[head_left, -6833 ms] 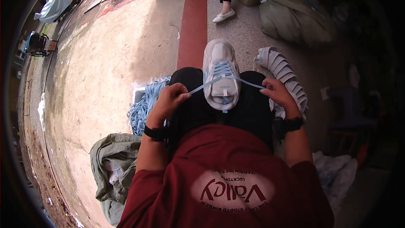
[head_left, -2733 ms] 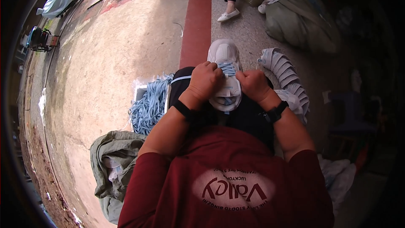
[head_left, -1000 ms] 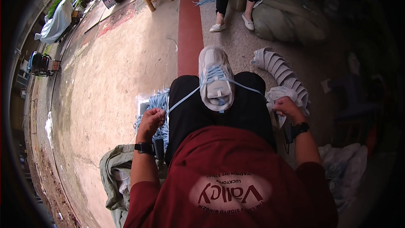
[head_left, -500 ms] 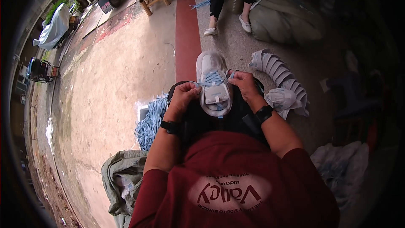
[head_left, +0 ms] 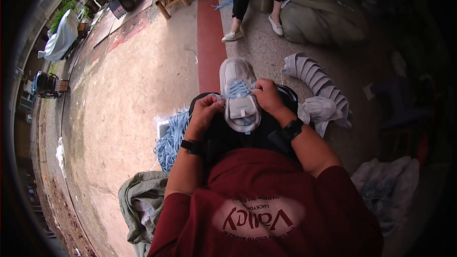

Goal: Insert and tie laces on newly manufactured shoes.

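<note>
A pale sneaker (head_left: 238,70) rests on my lap between my knees, its toe pointing away from me. Light blue shoelace (head_left: 238,88) crosses its upper in several rows, above the padded tongue (head_left: 242,108). My left hand (head_left: 208,108) is beside the shoe's left edge, thumb and fingers pinched on a blue lace end. On the other side, my right hand (head_left: 267,95) is closed at the lace edge by the eyelets, its fingertips touching the shoe; the lace is mostly hidden in its fingers.
A heap of blue laces (head_left: 172,138) lies by my left knee, with a grey-green cloth sack (head_left: 143,200) nearer. To the right, a curved row of stacked pale shoe pieces (head_left: 318,77) lies on the floor. A seated person's legs (head_left: 242,7) and a large sack (head_left: 323,19) are ahead.
My right hand has moved left and in against the shoe's eyelets. My left hand stays almost in place. The seated person's foot has shifted a little left.
</note>
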The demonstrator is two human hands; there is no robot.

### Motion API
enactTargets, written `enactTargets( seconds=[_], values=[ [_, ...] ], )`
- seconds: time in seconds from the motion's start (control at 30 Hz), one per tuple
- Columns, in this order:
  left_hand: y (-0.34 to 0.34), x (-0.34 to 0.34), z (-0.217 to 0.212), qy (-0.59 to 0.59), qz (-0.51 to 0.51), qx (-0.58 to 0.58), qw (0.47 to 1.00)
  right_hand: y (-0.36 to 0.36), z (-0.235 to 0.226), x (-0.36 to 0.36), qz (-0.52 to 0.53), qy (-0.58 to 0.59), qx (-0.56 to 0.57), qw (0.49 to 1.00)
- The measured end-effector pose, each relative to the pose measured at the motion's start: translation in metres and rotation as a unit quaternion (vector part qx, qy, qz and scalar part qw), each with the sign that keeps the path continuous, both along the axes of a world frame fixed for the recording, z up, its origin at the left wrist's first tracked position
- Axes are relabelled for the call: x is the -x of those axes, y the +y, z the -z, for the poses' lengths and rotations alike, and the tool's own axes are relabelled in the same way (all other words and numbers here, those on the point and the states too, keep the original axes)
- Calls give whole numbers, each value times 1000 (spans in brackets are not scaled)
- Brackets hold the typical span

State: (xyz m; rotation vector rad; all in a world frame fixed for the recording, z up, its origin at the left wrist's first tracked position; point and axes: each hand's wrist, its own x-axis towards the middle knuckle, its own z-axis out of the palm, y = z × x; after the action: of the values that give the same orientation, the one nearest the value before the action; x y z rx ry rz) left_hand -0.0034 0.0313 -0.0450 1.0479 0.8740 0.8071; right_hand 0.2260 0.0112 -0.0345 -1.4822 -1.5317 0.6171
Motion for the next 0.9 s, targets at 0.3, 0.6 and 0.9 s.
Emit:
enactTargets(
  seconds=[0.3, 0.6, 0.9],
  values=[
    [-4, -5, -8, 5, -13, -7, 1000, 3, 32, 8, 100, 181, 43, 977],
    [-22, -17, -31, 51, -22, -93, 994, -33, -4, 22, 73, -121, -61, 988],
    [-18, -70, -37, 336, -10, -471, 815, -22, 24, 17, 77, -25, -68, 994]
  ],
)
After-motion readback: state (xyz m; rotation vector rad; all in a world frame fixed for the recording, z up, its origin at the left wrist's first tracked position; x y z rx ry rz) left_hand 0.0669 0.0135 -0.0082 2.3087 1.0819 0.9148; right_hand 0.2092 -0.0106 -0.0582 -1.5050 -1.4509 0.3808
